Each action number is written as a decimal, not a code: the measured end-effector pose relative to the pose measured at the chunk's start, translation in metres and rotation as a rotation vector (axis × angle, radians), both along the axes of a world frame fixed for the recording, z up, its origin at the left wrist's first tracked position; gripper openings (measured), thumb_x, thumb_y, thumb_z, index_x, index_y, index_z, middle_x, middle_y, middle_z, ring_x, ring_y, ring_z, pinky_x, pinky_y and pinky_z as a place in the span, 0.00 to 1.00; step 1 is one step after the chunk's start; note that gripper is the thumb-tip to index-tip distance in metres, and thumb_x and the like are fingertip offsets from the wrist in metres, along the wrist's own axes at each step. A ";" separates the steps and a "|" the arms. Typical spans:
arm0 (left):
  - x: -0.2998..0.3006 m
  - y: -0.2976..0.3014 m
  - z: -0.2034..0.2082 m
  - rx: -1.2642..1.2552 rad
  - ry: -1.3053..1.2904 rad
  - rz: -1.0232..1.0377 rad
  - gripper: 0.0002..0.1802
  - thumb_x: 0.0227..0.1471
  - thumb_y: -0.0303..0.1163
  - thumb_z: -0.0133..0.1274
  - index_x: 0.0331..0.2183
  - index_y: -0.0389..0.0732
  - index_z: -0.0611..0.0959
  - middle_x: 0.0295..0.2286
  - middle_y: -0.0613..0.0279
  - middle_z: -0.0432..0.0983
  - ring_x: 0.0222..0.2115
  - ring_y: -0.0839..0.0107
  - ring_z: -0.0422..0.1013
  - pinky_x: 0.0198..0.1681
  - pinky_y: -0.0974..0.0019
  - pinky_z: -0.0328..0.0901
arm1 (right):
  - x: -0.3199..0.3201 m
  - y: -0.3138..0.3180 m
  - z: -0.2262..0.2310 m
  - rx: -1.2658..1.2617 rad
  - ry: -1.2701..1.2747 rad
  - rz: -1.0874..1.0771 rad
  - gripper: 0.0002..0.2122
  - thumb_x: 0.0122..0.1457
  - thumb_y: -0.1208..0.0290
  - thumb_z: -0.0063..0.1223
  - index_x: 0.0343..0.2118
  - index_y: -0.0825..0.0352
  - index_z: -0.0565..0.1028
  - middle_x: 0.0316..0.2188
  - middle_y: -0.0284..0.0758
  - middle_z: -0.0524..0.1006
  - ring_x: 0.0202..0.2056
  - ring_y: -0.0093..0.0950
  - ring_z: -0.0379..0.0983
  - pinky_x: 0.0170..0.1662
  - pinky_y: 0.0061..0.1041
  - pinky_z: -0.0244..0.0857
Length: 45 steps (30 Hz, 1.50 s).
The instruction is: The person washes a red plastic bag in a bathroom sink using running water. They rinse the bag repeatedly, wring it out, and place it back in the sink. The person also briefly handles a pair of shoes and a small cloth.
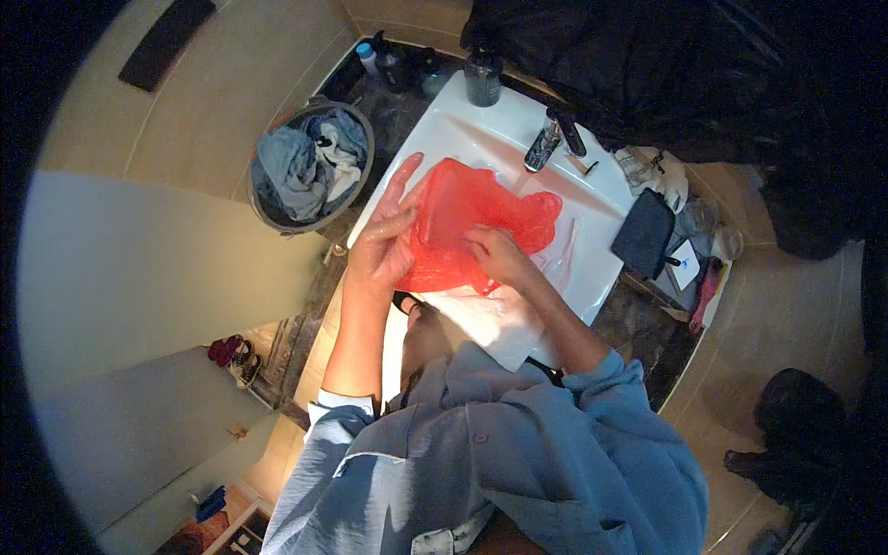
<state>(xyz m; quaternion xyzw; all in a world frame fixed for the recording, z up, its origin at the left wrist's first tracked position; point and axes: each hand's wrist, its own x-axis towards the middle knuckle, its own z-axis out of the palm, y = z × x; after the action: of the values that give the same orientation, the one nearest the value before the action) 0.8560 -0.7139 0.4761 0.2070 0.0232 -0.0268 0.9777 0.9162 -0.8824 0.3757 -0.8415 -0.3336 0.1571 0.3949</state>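
A thin, sheer red sheet (462,217), crumpled and shiny, is spread over the white washbasin (599,277). Whether it is cloth or plastic I cannot tell. My left hand (387,236) stands at its left edge with fingers stretched out and apart, its palm side against the red material. On top of the sheet lies my right hand (499,254), fingers bent and closed on a part of it. The tips of my right fingers are partly lost in the red folds. A dark metal tap (544,148) stands beyond the sheet.
A bucket of clothes (310,166) stands left of the basin. A dark soap bottle (482,79) sits on the back rim, with more bottles (379,60) in the far-left corner. To the right lie a dark pouch (644,233), white cloth (652,171) and a pink-handled brush (708,291).
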 end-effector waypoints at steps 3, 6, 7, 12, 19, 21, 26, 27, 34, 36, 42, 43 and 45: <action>-0.008 -0.013 0.017 0.061 -0.015 -0.069 0.48 0.37 0.12 0.49 0.59 0.41 0.48 0.57 0.47 0.48 0.57 0.58 0.51 0.58 0.61 0.50 | 0.013 0.027 -0.033 -0.291 0.173 -0.035 0.10 0.53 0.75 0.45 0.37 0.72 0.74 0.34 0.42 0.75 0.38 0.33 0.72 0.42 0.29 0.65; -0.011 -0.010 0.020 0.096 -0.041 -0.014 0.49 0.34 0.11 0.50 0.58 0.41 0.49 0.57 0.47 0.49 0.57 0.58 0.51 0.58 0.61 0.50 | 0.013 0.036 -0.080 -0.122 0.269 -0.029 0.10 0.53 0.73 0.45 0.36 0.71 0.74 0.34 0.43 0.75 0.37 0.34 0.72 0.42 0.31 0.65; -0.010 -0.006 0.020 0.140 -0.034 0.008 0.50 0.34 0.10 0.50 0.58 0.41 0.50 0.57 0.47 0.49 0.57 0.58 0.51 0.58 0.61 0.51 | 0.012 0.036 -0.091 -0.052 0.309 -0.034 0.11 0.53 0.72 0.45 0.36 0.70 0.74 0.34 0.44 0.75 0.37 0.35 0.73 0.41 0.32 0.64; -0.010 0.025 0.008 0.386 0.030 0.134 0.47 0.34 0.08 0.50 0.57 0.42 0.54 0.54 0.46 0.56 0.53 0.59 0.60 0.51 0.63 0.61 | 0.011 0.019 -0.110 0.135 0.435 -0.079 0.11 0.54 0.68 0.46 0.36 0.69 0.75 0.34 0.46 0.76 0.35 0.37 0.73 0.41 0.36 0.64; 0.008 0.037 -0.018 0.874 0.267 0.377 0.27 0.42 0.12 0.49 0.47 0.37 0.68 0.39 0.52 0.73 0.37 0.70 0.71 0.41 0.73 0.66 | 0.020 -0.046 0.013 0.318 0.452 -0.110 0.08 0.50 0.72 0.54 0.33 0.67 0.75 0.29 0.28 0.74 0.33 0.22 0.70 0.40 0.21 0.63; 0.016 0.044 -0.034 1.058 0.272 0.464 0.21 0.45 0.13 0.48 0.44 0.36 0.71 0.35 0.56 0.76 0.34 0.74 0.72 0.38 0.75 0.66 | 0.020 -0.063 0.074 0.519 0.610 -0.234 0.05 0.50 0.73 0.54 0.30 0.66 0.74 0.27 0.27 0.73 0.32 0.20 0.69 0.39 0.20 0.62; 0.028 0.095 -0.075 1.487 0.221 0.741 0.11 0.49 0.19 0.47 0.38 0.36 0.75 0.27 0.63 0.76 0.31 0.77 0.70 0.33 0.76 0.63 | 0.047 -0.112 0.103 1.187 0.704 -0.415 0.09 0.52 0.73 0.52 0.36 0.66 0.71 0.36 0.32 0.73 0.38 0.23 0.70 0.43 0.22 0.64; 0.028 0.098 -0.072 1.561 0.247 0.787 0.10 0.50 0.20 0.47 0.37 0.36 0.75 0.26 0.64 0.75 0.30 0.77 0.70 0.33 0.75 0.63 | 0.053 -0.121 0.102 1.258 0.691 -0.439 0.10 0.53 0.72 0.52 0.38 0.66 0.70 0.38 0.35 0.73 0.41 0.25 0.70 0.45 0.24 0.65; 0.034 0.058 -0.036 1.654 0.229 0.638 0.07 0.50 0.33 0.53 0.30 0.39 0.77 0.23 0.66 0.74 0.23 0.79 0.67 0.26 0.76 0.62 | 0.032 -0.104 0.073 1.294 0.815 -0.458 0.15 0.56 0.72 0.48 0.46 0.67 0.66 0.43 0.36 0.72 0.45 0.27 0.69 0.49 0.27 0.64; 0.024 0.026 -0.054 1.552 0.285 0.258 0.09 0.49 0.34 0.53 0.23 0.41 0.77 0.20 0.68 0.72 0.20 0.81 0.65 0.24 0.76 0.60 | 0.021 -0.084 0.073 1.331 0.963 -0.438 0.15 0.57 0.72 0.47 0.47 0.67 0.65 0.44 0.36 0.71 0.46 0.26 0.68 0.50 0.27 0.63; 0.021 -0.068 -0.050 1.623 -0.076 0.449 0.11 0.51 0.31 0.50 0.34 0.34 0.79 0.31 0.57 0.75 0.32 0.70 0.71 0.38 0.70 0.64 | 0.007 -0.061 0.083 1.216 1.046 -0.387 0.16 0.58 0.72 0.45 0.49 0.68 0.64 0.46 0.36 0.69 0.48 0.26 0.67 0.52 0.26 0.61; 0.025 -0.068 -0.053 1.609 -0.085 0.502 0.12 0.52 0.31 0.49 0.36 0.34 0.79 0.33 0.56 0.76 0.33 0.69 0.71 0.39 0.70 0.64 | 0.008 -0.060 0.080 1.227 1.046 -0.370 0.15 0.58 0.72 0.45 0.48 0.68 0.64 0.46 0.36 0.69 0.48 0.25 0.67 0.52 0.25 0.61; 0.028 -0.062 -0.057 1.595 0.002 0.309 0.14 0.53 0.31 0.47 0.39 0.34 0.78 0.36 0.54 0.76 0.37 0.68 0.71 0.43 0.70 0.63 | 0.010 -0.059 0.073 1.253 1.046 -0.336 0.15 0.58 0.72 0.45 0.48 0.68 0.65 0.46 0.36 0.69 0.47 0.25 0.67 0.52 0.24 0.62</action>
<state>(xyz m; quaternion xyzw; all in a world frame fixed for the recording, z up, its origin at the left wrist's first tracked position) 0.8837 -0.7755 0.4188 0.8359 0.0646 0.1329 0.5286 0.9262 -0.9409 0.4484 -0.3231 -0.0026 0.2517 0.9123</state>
